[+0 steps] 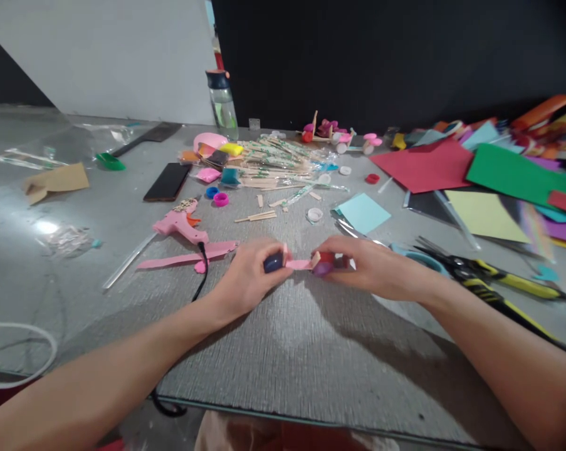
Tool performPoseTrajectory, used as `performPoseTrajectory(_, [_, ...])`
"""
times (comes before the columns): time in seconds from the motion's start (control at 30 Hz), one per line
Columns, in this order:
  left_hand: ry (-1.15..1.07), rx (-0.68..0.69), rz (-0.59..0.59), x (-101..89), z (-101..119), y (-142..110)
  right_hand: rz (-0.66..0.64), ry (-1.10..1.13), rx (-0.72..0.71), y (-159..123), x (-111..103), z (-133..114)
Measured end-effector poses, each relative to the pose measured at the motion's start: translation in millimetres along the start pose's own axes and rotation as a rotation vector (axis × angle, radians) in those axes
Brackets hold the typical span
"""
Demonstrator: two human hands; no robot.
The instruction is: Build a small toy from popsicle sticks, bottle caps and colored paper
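Observation:
Both hands hold a small craft piece [299, 264] above the grey table, with a pink strip across its middle. My left hand [247, 272] is closed round its left end, where a dark blue round part [273, 262] like a bottle cap shows. At the other end, my right hand [374, 266] pinches red and purple round parts [323, 264], with a bit of pale wood beside them. Fingers hide much of the piece. Left of my left hand lie a cut pink strip [183, 257] and a pink glue gun [179, 224] with a clear glue stick in it.
Scissors [419, 258] and pliers with yellow-black handles [513, 279] lie right of my right arm. Ahead are wooden sticks [277, 156], bottle caps [221, 199], a phone [167, 181] and a water bottle [222, 106]. Coloured sheets [424, 164] cover the right. The glue gun's black cord [204, 275] passes under my left arm.

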State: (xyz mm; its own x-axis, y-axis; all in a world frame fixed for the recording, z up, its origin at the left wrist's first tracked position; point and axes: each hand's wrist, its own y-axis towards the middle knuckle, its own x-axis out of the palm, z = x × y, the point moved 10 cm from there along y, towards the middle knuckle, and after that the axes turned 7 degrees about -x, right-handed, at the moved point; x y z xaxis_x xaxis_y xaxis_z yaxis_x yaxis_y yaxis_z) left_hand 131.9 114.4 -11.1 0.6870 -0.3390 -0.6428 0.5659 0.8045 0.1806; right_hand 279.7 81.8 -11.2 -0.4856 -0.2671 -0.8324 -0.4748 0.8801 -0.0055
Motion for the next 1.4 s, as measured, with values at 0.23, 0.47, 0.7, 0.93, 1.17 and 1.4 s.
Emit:
performPoseTrajectory(0.23, [0.105,0.049,0.056,2.8,4.9,-4.4,0.306,-0.481,-0.302,-17.5,-23.7,-64.3])
performPoseTrajectory(0.47, [0.154,0.022,0.020,9.8,3.3,-3.6,0.292,-0.737,-0.397,-5.4,18.3,-78.2])
performPoseTrajectory(0.7, [0.163,0.005,-0.018,13.9,4.0,-3.9,0.357,-0.795,-0.491,-7.3,21.4,-81.6])
performPoseTrajectory(0.93, [0.137,0.016,-0.013,13.6,4.5,-3.2,0.392,-0.865,-0.572,-12.9,32.5,-89.1])
performPoseTrajectory(1.17, [0.133,0.014,0.002,12.8,2.7,-2.5,0.457,-0.828,-0.652,-26.2,24.3,-93.7])
performPoseTrajectory(1.4, [0.119,0.011,0.019,11.7,1.8,-1.9,0.459,-0.837,-0.621,-28.8,9.4,-92.2])
